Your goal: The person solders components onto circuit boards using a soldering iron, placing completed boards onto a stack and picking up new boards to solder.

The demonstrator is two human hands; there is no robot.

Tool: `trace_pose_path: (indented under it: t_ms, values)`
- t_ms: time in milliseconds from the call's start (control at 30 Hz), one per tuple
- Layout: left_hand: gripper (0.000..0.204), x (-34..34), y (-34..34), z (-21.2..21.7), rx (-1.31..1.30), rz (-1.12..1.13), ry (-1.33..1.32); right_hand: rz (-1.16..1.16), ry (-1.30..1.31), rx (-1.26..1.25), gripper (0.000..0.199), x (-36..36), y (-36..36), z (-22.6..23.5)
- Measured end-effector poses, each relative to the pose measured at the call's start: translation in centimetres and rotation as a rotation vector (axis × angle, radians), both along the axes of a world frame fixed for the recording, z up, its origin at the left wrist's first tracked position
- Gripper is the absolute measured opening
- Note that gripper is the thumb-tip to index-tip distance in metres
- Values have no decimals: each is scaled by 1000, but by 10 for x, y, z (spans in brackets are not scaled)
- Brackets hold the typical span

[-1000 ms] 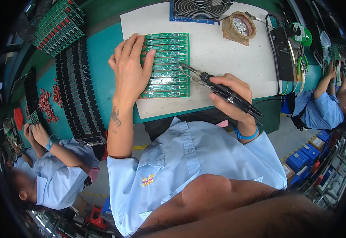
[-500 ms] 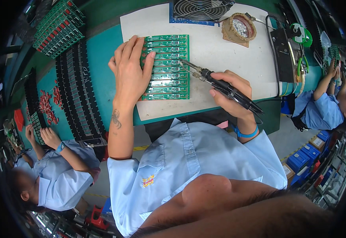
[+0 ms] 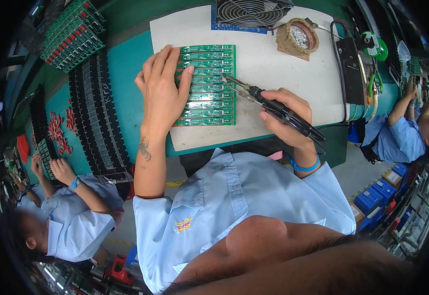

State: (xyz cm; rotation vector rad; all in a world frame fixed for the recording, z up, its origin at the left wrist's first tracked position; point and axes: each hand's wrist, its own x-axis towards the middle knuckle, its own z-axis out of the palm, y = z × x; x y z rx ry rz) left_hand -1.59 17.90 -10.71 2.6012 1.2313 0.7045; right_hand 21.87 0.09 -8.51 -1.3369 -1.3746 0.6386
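A green circuit board panel (image 3: 209, 101), made of several narrow strips side by side, lies flat on a white sheet. My left hand (image 3: 164, 91) rests over its left edge, fingers stretched out and thumb apart on the strips. In my right hand (image 3: 289, 115) is a black soldering iron (image 3: 278, 105), gripped between thumb and fingers. Its metal tip, with a thin curved tube alongside, reaches the right part of the panel near a middle strip. At this size I cannot tell whether the tip touches the board. A cable trails from the iron's back end.
Ahead stands a fan (image 3: 251, 12); right of it is a round pot (image 3: 298, 37) of silvery bits. A black stand (image 3: 349, 69), green solder spool (image 3: 377, 48) and pliers (image 3: 375, 81) are rightward. Leftward are black strips (image 3: 96, 108), red parts (image 3: 57, 130), stacked boards (image 3: 74, 34) and a co-worker (image 3: 77, 216).
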Motion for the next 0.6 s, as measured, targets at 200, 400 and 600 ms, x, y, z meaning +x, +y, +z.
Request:
trace_pose_path:
  t_ms: [200,400,600]
  values:
    - [46,0,1,1,-11,1,2,0,-12,3,41,0,0,0]
    - [45,1,2,-1,-9,-5,-16,-81,-40,34,39,6,-6,6]
    - [44,1,2,-2,-13,-3,-36,-535,69,173,53,24,-19,-17]
